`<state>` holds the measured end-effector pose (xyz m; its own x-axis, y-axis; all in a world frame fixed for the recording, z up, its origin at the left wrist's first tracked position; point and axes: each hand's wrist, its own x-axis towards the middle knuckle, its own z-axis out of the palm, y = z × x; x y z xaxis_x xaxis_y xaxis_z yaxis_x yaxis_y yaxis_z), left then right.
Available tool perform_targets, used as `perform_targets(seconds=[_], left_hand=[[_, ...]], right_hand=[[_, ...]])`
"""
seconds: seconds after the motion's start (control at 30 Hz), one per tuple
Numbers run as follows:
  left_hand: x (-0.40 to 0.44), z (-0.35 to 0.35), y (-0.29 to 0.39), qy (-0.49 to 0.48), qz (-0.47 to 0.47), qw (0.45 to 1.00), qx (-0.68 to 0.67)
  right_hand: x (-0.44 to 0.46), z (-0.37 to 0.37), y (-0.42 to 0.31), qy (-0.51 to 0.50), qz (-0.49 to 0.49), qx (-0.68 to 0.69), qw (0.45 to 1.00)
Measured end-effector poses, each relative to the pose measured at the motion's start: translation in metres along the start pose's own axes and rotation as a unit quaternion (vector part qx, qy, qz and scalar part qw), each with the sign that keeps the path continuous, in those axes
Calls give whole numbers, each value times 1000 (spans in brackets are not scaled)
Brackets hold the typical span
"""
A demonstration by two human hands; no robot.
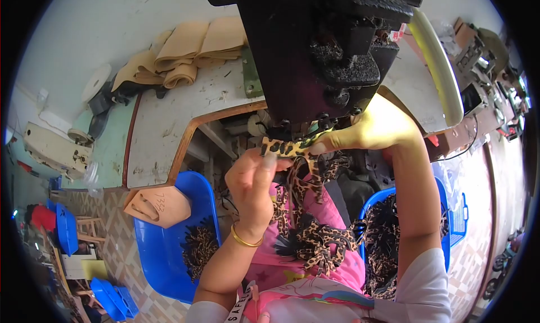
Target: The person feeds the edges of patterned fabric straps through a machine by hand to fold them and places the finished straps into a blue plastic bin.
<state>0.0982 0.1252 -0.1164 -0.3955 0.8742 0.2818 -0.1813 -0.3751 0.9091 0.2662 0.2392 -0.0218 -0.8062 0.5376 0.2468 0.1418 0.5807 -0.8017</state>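
A leopard-print strap piece (286, 148) is stretched between my two hands, right under the head of a black machine (315, 59). My left hand (252, 179) pinches its left end between thumb and fingers. Lit yellow by a lamp, my right hand (377, 129) grips the other end, its fingers partly hidden behind the machine. More leopard-print straps hang below the held piece. A heap of leopard-print strap pieces (329, 244) with black fringe lies on my pink-covered lap.
Blue baskets (147, 250) with leopard-print pieces stand on both sides of me. A marked tan card (160, 204) rests on the left basket's rim. Folded tan sheets (183, 47) lie on the worktable (169, 106), whose wooden-edged cutout surrounds the machine. Other machines (56, 146) stand farther away.
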Motion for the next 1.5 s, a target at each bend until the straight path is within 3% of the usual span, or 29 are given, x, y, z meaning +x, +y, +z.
perform_targets(seconds=[0.07, 0.13, 0.23, 0.3, 0.4, 0.47, 0.5, 0.6, 0.87, 1.13, 1.27, 1.4, 1.5], left_hand=[[1, 1, -1, -64, 3, 997, 53], [3, 10, -4, -56, 9, 997, 52], [4, 9, 3, -40, 44, 993, 98], [5, 2, 10, -50, 41, 993, 100], [8, -8, 14, -48, 57, 992, 97], [9, -16, 14, -48, 62, 993, 91], [9, -16, 17, -39, 58, 993, 91], [9, -25, 19, -30, 46, 997, 57], [16, -59, 27, 17, 13, 993, 116], [35, -68, 37, 52, 76, 976, 199], [43, -77, 42, 66, 110, 971, 202], [40, -88, 43, 72, 91, 970, 213], [32, -97, 48, 23, 16, 962, 273]], right_hand=[[-1, 2, -7, 14, 18, -51, 998], [-1, -1, -17, -1, 79, -82, 993], [-2, -3, -9, 18, 44, -177, 983], [-4, -18, 2, 60, -80, -318, 943], [-3, -41, -6, 17, -38, -333, 942], [0, -53, -23, -84, 161, -204, 962], [-2, -56, -18, -86, 168, -115, 975], [-1, -56, -20, -95, 174, -74, 977], [-2, -29, -2, -83, 186, 62, 977], [-16, 9, 12, -16, 131, 191, 973], [-19, 30, 1, 46, 149, 212, 965], [-23, 62, -1, 186, 169, 124, 960], [-27, 78, -8, 245, 112, -16, 963]])
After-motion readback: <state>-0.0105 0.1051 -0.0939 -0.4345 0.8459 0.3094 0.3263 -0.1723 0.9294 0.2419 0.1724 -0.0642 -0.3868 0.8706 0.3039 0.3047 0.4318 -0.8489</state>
